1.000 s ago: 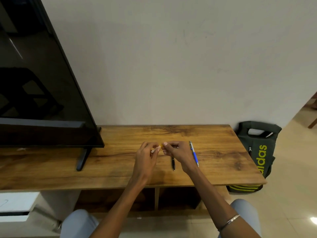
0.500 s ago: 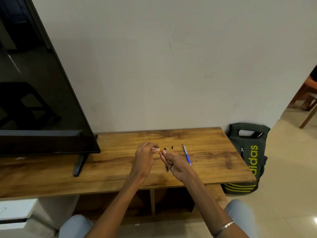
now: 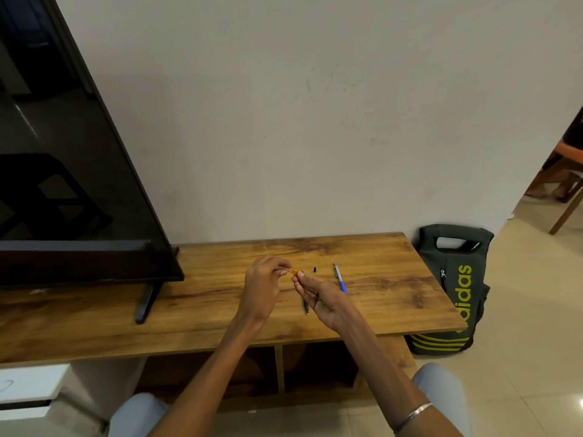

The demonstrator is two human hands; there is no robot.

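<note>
Head view: a person sits at a low wooden table (image 3: 205, 313) that stands against a pale wall, with both forearms reaching out over it.
Left hand (image 3: 263, 287): raised just above the table, its fingers curled, pinching the left end of the orange-tipped stick.
Orange-tipped stick (image 3: 293, 272): thin and short, held roughly level between the two hands above the middle of the table, with the orange end pointing right.
Right hand (image 3: 321, 298): palm turned up and fingers curled, its fingertips right at the orange end. I cannot tell whether they pinch it or only touch it.
Bracelet (image 3: 413, 414): a thin metal band on the right wrist, near the bottom edge.
Black pen (image 3: 305, 306): lies on the table under the right hand, with only its near end showing.
Black bit (image 3: 314, 269): a small dark piece lying on the table just right of the fingertips.
Blue pen (image 3: 340, 279): lies on the table right of the black bit, its silver end pointing to the far side.
Television (image 3: 63, 171): large and dark, standing on the left part of the table.
Backpack (image 3: 454, 288): dark green with yellow lettering, on the floor against the table's right end.
</note>
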